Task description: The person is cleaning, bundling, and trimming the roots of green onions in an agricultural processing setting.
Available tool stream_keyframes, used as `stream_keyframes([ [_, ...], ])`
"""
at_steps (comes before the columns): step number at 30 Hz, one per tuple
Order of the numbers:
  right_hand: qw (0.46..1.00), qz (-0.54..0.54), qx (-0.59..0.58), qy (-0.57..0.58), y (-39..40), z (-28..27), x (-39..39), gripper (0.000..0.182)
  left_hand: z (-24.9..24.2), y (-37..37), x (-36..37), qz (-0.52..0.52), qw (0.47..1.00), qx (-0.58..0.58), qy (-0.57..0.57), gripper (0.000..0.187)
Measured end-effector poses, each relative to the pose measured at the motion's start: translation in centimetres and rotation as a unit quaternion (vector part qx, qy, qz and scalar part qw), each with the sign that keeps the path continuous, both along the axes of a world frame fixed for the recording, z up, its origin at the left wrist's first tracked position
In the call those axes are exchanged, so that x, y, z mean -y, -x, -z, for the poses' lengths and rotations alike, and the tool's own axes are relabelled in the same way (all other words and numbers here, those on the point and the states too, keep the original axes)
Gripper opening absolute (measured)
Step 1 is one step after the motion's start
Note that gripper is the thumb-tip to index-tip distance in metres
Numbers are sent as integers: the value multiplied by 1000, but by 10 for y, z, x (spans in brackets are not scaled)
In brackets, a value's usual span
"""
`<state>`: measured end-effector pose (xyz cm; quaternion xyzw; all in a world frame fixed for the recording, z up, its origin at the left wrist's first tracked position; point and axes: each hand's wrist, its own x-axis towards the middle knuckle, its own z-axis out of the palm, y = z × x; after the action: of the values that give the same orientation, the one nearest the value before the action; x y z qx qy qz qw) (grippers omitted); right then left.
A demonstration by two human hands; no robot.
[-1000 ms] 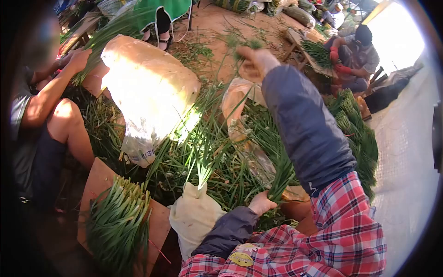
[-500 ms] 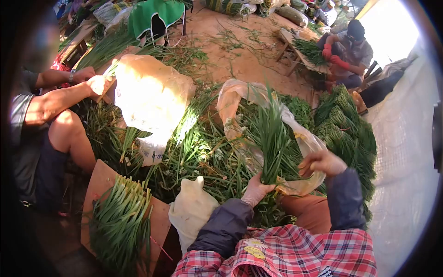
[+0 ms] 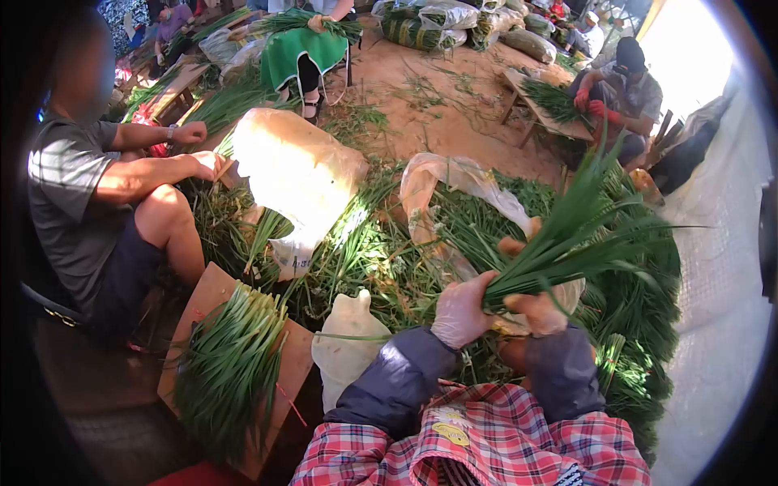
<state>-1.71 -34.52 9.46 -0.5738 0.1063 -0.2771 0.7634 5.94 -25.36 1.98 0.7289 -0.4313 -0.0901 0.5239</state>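
A bunch of long green chives fans out to the upper right in front of me. My left hand, in a thin pale glove, is closed around its lower end. Round the leaves just to the right is my right hand, its thumb on the near side and fingertips showing beyond; the leaves partly hide it. One loose leaf hangs near that thumb. Behind the bunch, an open clear plastic bag lies on a heap of loose leaves.
To my left, a board bears stacked chives, beside a pale cloth-like bundle. A person sits at the far left near a large plastic bag. Stacked chives line my right. Another person in red gloves works at a bench.
The bunch has tipped from upright toward the right. My right hand has come in from beside it onto the leaves. The view has shifted, showing more of the person at left.
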Motion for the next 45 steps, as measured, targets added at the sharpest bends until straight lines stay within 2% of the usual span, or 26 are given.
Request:
stream_keyframes([
  [2, 992, 44, -122, -8, 0, 65, 15, 69, 49, 7, -6, 34, 997, -36, -62, 54],
  [5, 974, 121, -77, -178, -2, 75, 12, 41, 95, 19, -17, 72, 982, -116, -129, 59],
  [6, 972, 134, -54, -188, 0, 63, 15, 32, 105, 23, -20, 84, 974, -149, -149, 59],
  [9, 965, 162, -5, -208, 11, 33, 58, 32, 98, 21, -18, 153, 954, -212, -144, 60],
  [13, 964, 162, 31, -208, 25, -11, 106, 27, 104, 36, -3, 218, 904, -366, -36, 55],
  [14, 967, 163, 36, -193, 28, -17, 117, 25, 77, 39, -5, 215, 902, -371, -43, 51],
  [16, 968, 99, 84, -214, 39, -25, 150, 23, 78, 40, 3, 263, 881, -392, -5, 46],
  [17, 969, 107, 76, -208, 41, -33, 156, 23, 72, 40, 6, 268, 871, -411, 1, 44],
  [19, 971, 121, 60, -196, 40, -47, 158, 22, 59, 40, 12, 225, 880, -416, -35, 40],
  [20, 971, 125, 57, -195, 40, -51, 156, 22, 65, 37, 18, 206, 866, -452, -47, 36],
  [23, 971, 135, 50, -192, 36, -59, 161, 21, 68, 33, 23, 169, 849, -500, -17, 39],
  [26, 965, 153, 37, -211, 37, -57, 173, 20, 78, 31, 27, 136, 866, -477, -55, 42],
  [30, 959, 178, 35, -217, 38, -52, 183, 13, 75, 28, 20, 36, 920, -356, -162, 44],
  [31, 958, 183, 48, -216, 45, -57, 194, 11, 134, 20, 18, 31, 922, -360, -138, 40],
  [32, 956, 188, 64, -215, 50, -63, 208, 9, 140, 16, 12, -27, 949, -248, -190, 38],
  [33, 960, 236, 83, -128, 52, -68, 221, 5, 145, 17, 6, -81, 958, -134, -242, 36],
  [34, 955, 280, 94, -39, 58, -77, 235, 7, 147, 25, -6, -85, 948, -153, -266, 35],
  [36, 955, 229, 88, -164, 83, -127, 274, 38, 141, 13, -20, -101, 933, -171, -300, 33],
  [37, 973, 198, 93, -72, 98, -145, 288, 35, 149, 10, -22, -109, 927, -163, -321, 35],
  [39, 974, 203, 84, -61, 105, -185, 278, 32, 169, -1, -11, -116, 918, -142, -351, 39],
  [40, 966, 241, 90, -33, 107, -194, 280, 30, 173, -8, -6, -121, 919, -167, -335, 43],
  [41, 956, 278, 96, -7, 107, -200, 287, 28, 167, -15, -3, -127, 919, -191, -320, 48],
  [42, 971, 210, 109, -28, 113, -205, 299, 26, 161, -23, -5, -73, 923, -180, -332, 63],
  [45, 969, 205, 131, -33, 97, -207, 301, 26, 86, -25, -7, -69, 957, -30, -282, 70],
])
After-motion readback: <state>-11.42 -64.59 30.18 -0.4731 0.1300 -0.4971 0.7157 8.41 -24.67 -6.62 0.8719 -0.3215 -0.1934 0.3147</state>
